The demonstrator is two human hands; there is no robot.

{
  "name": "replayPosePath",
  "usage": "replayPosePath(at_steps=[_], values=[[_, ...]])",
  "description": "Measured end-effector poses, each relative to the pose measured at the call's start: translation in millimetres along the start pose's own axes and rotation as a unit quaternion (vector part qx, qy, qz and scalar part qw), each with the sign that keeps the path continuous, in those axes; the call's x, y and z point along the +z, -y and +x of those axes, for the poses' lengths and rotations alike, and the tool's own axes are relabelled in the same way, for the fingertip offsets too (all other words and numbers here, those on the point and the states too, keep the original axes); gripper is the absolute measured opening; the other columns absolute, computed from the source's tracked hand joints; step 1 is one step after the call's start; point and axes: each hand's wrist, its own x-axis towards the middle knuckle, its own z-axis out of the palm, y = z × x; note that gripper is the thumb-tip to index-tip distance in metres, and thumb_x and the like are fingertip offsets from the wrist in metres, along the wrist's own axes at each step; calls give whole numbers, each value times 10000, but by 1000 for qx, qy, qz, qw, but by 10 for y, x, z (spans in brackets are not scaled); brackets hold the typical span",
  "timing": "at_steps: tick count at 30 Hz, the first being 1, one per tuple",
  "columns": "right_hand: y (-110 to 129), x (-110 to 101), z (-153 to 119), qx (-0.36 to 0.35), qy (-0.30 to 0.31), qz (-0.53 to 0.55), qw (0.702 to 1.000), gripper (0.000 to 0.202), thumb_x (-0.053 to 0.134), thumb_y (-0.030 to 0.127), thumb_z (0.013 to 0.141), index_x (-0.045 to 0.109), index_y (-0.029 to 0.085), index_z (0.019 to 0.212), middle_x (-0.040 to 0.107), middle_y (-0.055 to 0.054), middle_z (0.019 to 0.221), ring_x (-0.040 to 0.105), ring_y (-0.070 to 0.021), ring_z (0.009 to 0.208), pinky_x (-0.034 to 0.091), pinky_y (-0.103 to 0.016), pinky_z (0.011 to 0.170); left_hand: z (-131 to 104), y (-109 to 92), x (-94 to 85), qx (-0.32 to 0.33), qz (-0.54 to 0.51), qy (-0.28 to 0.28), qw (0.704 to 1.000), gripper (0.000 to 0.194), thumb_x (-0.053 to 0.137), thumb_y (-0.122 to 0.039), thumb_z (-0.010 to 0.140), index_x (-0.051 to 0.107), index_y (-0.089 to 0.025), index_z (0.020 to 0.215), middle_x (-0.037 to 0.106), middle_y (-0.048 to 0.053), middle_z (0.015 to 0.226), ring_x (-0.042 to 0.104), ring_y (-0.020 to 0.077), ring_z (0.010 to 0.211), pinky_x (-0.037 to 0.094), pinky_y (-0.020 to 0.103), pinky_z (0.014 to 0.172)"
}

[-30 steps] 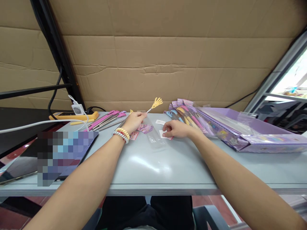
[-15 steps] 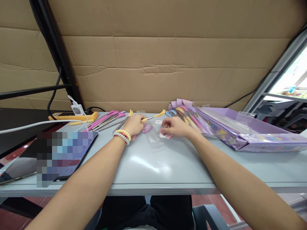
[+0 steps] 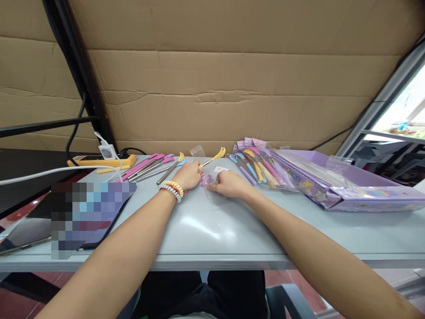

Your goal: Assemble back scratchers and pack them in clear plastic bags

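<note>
My left hand (image 3: 188, 175), with coiled bands at its wrist, is closed around a small back scratcher (image 3: 219, 153) whose yellow claw head points to the upper right. A purple printed card (image 3: 205, 179) lies just beside its fingertips. My right hand (image 3: 229, 184) is closed over a clear plastic bag (image 3: 217, 201), thumb toward the card; its fingers hide most of the bag. A small white label (image 3: 220, 169) shows behind the right hand. Left of my left hand lie several loose back scratchers with metal rods and pink, yellow and blue heads (image 3: 181, 157).
Several bagged back scratchers (image 3: 262, 166) are stacked right of my hands, against an open purple box (image 3: 368, 197). At left are a tablet (image 3: 109, 221), a yellow power strip (image 3: 129, 160) and a white cable (image 3: 59, 170). Cardboard (image 3: 232, 97) stands behind the table.
My right hand has moved left and onto the plastic bag, close to my left hand. The left hand has shifted slightly, still holding the yellow back scratcher, whose head is tilted up more.
</note>
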Motion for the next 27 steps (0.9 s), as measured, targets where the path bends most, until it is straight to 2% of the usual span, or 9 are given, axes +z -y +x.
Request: replayPosePath(at_steps=[4, 7, 10, 12, 14, 18, 23, 25, 27], values=[[-93, -24, -2, 4, -31, 30, 999, 336, 506, 456, 772, 595, 173, 612, 627, -55, 604, 542, -152, 573, 327, -247, 506, 3, 7, -3, 15, -3, -17, 1000, 244, 348, -299, 854, 559, -194, 917, 641, 86, 835, 563, 202, 700, 365, 293, 595], [-155, -23, 13, 0, -34, 27, 999, 422, 497, 523, 765, 555, 175, 535, 599, -66, 557, 526, -159, 540, 319, -255, 493, -19, -17, -29, 30, -2, -25, 999, 277, 338, -362, 871, 571, -215, 900, 645, 56, 804, 566, 194, 685, 358, 284, 573], [-203, -33, 53, 38, -60, 141, 987, 469, 504, 615, 737, 544, 173, 584, 559, -46, 508, 490, -141, 476, 322, -247, 467, -48, -57, -61, 58, 10, -42, 997, 342, 315, -429, 885, 593, -230, 893, 652, 37, 788, 577, 189, 693, 360, 280, 576], [-233, -67, 77, 64, -111, 276, 953, 499, 485, 664, 729, 526, 175, 640, 515, -12, 485, 438, -112, 433, 311, -234, 440, -61, -86, -74, 92, 20, -54, 994, 324, 343, -412, 881, 613, -237, 907, 662, 31, 810, 586, 188, 729, 371, 278, 600], [-255, -114, 84, 70, -153, 411, 896, 498, 476, 672, 736, 484, 183, 646, 449, 27, 460, 355, -79, 394, 266, -220, 402, -69, -120, -78, 126, 33, -69, 989, 248, 415, -342, 854, 628, -240, 929, 674, 28, 862, 593, 191, 799, 388, 276, 649], [-254, -177, 48, 27, -122, 575, 809, 401, 655, 527, 671, 456, 180, 641, 442, 52, 465, 289, -43, 378, 192, -199, 370, -98, -218, -71, 128, 51, -93, 986, 232, 473, -258, 822, 626, -234, 996, 681, 35, 936, 593, 196, 879, 398, 276, 706], [-263, -186, 25, -25, -131, 603, 787, 401, 722, 486, 611, 522, 162, 734, 554, 22, 515, 378, -48, 392, 265, -181, 369, -124, -280, -92, 139, 48, -73, 987, 324, 350, -385, 904, 639, -243, 943, 678, 29, 930, 589, 186, 882, 377, 272, 684], [-337, -238, 26, -26, -172, 600, 781, 405, 725, 486, 610, 539, 153, 744, 547, 25, 509, 391, -45, 391, 275, -170, 359, -102, -228, -130, 121, 63, -94, 986, 333, 336, -363, 912, 647, -244, 914, 675, 31, 926, 583, 184, 886, 366, 280, 689], [-455, -332, 23, -8, -241, 611, 754, 383, 731, 464, 616, 541, 150, 727, 526, 36, 494, 395, -40, 384, 266, -156, 343, -65, -143, -183, 94, 82, -127, 984, 310, 354, -341, 908, 648, -247, 931, 669, 34, 947, 573, 186, 902, 356, 296, 717]])
